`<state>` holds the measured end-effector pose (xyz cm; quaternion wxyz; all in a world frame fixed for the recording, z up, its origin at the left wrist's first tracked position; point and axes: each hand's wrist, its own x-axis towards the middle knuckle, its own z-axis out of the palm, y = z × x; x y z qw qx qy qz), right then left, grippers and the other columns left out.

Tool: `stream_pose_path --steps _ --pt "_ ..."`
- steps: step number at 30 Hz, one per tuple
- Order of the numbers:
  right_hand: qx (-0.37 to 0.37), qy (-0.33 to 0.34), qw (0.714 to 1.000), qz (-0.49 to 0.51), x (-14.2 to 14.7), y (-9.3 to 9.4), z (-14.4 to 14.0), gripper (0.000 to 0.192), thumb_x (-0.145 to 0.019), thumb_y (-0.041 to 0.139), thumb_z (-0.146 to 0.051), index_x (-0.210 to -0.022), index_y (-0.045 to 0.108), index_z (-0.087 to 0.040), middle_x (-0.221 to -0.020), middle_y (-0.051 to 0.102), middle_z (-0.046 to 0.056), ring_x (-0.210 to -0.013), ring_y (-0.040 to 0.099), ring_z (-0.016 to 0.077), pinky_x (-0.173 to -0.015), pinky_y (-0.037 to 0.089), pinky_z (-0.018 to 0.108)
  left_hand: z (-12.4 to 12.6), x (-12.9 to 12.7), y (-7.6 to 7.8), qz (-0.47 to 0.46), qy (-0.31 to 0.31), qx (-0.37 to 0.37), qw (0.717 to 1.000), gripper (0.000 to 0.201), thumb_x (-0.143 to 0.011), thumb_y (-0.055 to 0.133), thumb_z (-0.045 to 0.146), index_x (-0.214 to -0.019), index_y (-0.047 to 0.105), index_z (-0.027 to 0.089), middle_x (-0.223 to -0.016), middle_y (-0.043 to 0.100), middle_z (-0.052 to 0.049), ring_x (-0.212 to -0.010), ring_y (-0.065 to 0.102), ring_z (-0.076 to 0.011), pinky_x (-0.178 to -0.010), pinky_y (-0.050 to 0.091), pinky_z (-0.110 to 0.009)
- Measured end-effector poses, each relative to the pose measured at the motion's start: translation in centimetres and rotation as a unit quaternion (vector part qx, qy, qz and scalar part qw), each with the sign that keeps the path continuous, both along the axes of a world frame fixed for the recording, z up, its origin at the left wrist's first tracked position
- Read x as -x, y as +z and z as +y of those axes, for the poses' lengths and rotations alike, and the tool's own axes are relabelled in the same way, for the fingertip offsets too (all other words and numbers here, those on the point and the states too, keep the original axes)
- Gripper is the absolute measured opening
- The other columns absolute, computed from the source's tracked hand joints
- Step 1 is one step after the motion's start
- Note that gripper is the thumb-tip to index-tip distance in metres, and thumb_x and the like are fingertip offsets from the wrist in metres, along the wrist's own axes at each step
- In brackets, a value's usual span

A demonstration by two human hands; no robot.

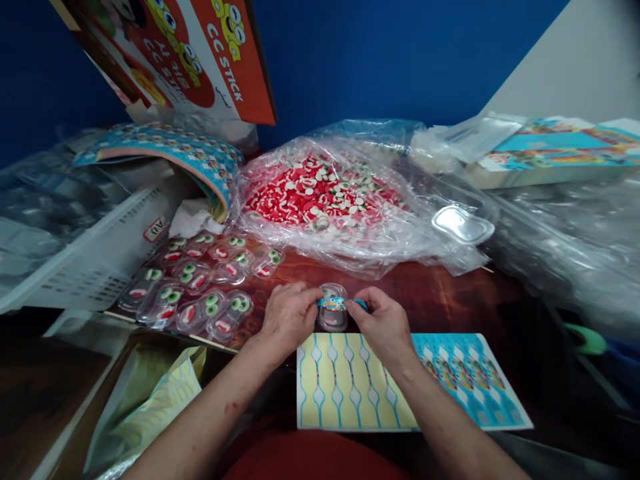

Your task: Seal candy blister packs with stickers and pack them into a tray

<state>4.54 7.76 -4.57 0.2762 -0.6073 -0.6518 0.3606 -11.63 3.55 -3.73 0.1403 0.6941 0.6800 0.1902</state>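
My left hand (287, 315) and my right hand (381, 321) meet over a small clear plastic case (332, 313) on the brown table. Between them they stretch a blue printed sticker (334, 303) across the case, each hand pinching one end. Just below my hands lies a sticker sheet (410, 381); its left part is bare yellow backing, its right part still carries blue stickers. To the left of my left hand lie several filled clear cases (200, 283) with red, white and green candies inside.
A big open plastic bag of red-and-white candies (320, 193) lies behind my hands. An empty clear lid (463, 225) rests on its right side. A white basket (85, 250) stands at left, an orange "CC STICK" carton (200, 53) behind it, printed sheets (555, 150) at right.
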Motion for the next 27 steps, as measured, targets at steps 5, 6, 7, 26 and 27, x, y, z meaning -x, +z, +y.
stream_pose_path --steps 5,6,7,26,27 --pt "-0.009 -0.003 1.000 -0.028 0.2 -0.5 0.0 0.020 -0.067 0.053 -0.037 -0.057 0.050 -0.020 -0.048 0.047 -0.004 -0.048 0.043 0.0116 -0.049 0.033 0.023 -0.2 -0.4 0.4 0.018 0.020 0.000 1.000 0.020 -0.080 0.050 0.032 -0.092 0.064 0.024 -0.086 0.064 -0.003 -0.086 0.057 -0.0211 -0.074 0.035 -0.035" --pt "-0.011 0.000 0.999 -0.033 0.3 -0.6 0.1 0.019 -0.067 0.052 -0.036 -0.058 0.050 -0.020 -0.049 0.048 -0.004 -0.048 0.043 0.0116 -0.049 0.033 0.023 -0.4 -0.5 0.3 0.026 0.026 -0.002 0.999 0.023 -0.078 0.052 0.038 -0.094 0.063 0.024 -0.088 0.064 -0.003 -0.087 0.056 -0.0221 -0.074 0.034 -0.036" --pt "-0.013 0.003 0.999 -0.040 0.4 -0.6 0.1 0.019 -0.068 0.052 -0.036 -0.058 0.050 -0.020 -0.049 0.048 -0.004 -0.048 0.044 0.0118 -0.050 0.033 0.023 -0.5 -0.6 0.2 0.036 0.030 -0.003 0.999 0.029 -0.076 0.054 0.044 -0.096 0.062 0.024 -0.089 0.064 -0.003 -0.088 0.055 -0.0231 -0.074 0.033 -0.037" --pt "-0.097 0.085 0.945 -0.301 0.7 1.2 0.7 0.032 -0.077 0.053 -0.032 -0.104 0.057 -0.016 -0.093 0.059 0.010 -0.079 0.054 0.0213 -0.063 0.038 0.028 -2.1 -2.6 -0.6 0.154 -0.005 -0.031 0.988 0.016 -0.083 0.049 0.025 -0.090 0.061 0.033 -0.086 0.058 -0.002 -0.079 0.047 -0.0198 -0.067 0.023 -0.036" --pt "-0.139 0.091 0.934 -0.318 0.9 1.6 0.8 0.039 -0.078 0.053 -0.030 -0.114 0.052 -0.014 -0.102 0.056 0.013 -0.087 0.052 0.0237 -0.067 0.039 0.030 -2.2 -2.6 -0.7 0.154 -0.006 -0.031 0.988 0.016 -0.083 0.048 0.025 -0.089 0.061 0.032 -0.080 0.058 -0.002 -0.077 0.047 -0.0192 -0.065 0.023 -0.036"
